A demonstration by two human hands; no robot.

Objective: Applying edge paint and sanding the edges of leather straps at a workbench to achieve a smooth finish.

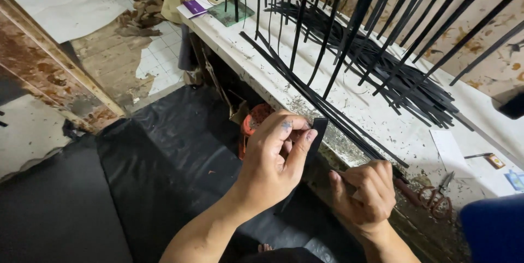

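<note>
Left hand [275,151] raised just in front of the worktop [382,126] edge, fingers curled shut, thumb and fingertips pinching the top of a black strip [318,132]. Strip stands roughly upright between thumb and index, its upper end showing above the fingers, touching the worktop's front edge area.

Right hand [364,192] lower and to the right, closed in a fist around a thin tool; only a small part of it shows past the fingers, so cannot tell what kind. Fist sits against the worktop's front edge, near the lower end of the strip. Hands close together, not touching.

Worktop white, stained, speckled with dark bits. Pile of long black strips [382,66] lies across it, some fanned toward the front edge, a few running diagonally just behind the hands. More black strips hang down from above [349,1].

Right of the right hand: red-handled scissors [434,194] on the worktop, white paper sheet [450,151] beside them. Far end: purple card [195,6]. Orange object [252,121] under the worktop, behind the left hand. Black sheet [164,148] covers the floor below. Blue cloth [494,230] at bottom right corner.
</note>
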